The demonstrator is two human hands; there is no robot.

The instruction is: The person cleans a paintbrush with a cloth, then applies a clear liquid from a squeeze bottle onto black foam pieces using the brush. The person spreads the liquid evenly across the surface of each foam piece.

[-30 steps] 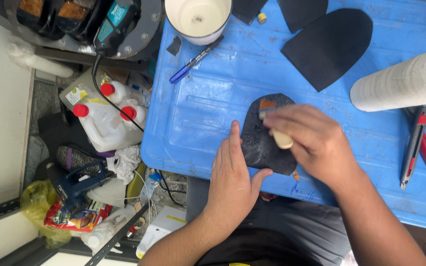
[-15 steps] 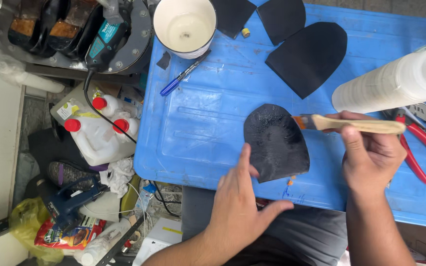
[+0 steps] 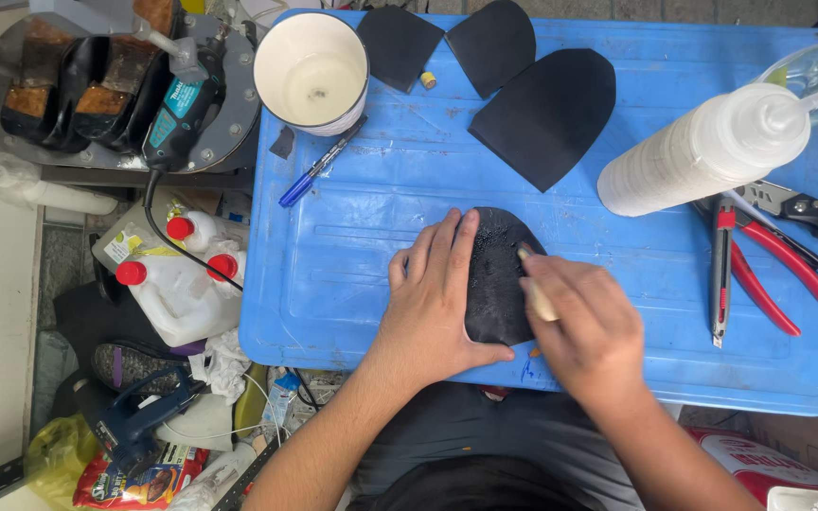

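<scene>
- Blue plastic makes the counter (image 3: 362, 255), and it is scuffed and full of shoe-fixing stuff.
- On the middle of the counter lies a black rubber sole piece (image 3: 496, 274), flat, close to the near edge.
- The left hand (image 3: 433, 303) lies flat on the left side of the sole piece. Its fingers are spread out and press down, not curled around anything.
- The right hand (image 3: 584, 331) has its grip closed around the pale wooden handle of a small brush (image 3: 534, 284). The brush tip touches the right side of the sole piece.
- To do this brushing well, I think the flat hand should keep the piece from sliding, and the strokes should be light and even, right out to the edges.
- It would help to keep the left fingers off any wet, shiny part.
- A white cup (image 3: 311, 71) stands at the far left corner, with a blue marker pen (image 3: 319, 163) lying just beside it.
- Three more black sole cut-outs (image 3: 542, 109) lie at the far side, some overlapping.
- A white squeeze bottle (image 3: 702, 151) lies on its side at the right, near red-handled pliers (image 3: 769, 274) and a red utility knife (image 3: 720, 274).
- On the floor to the left are white jugs with red caps (image 3: 177, 274).
</scene>
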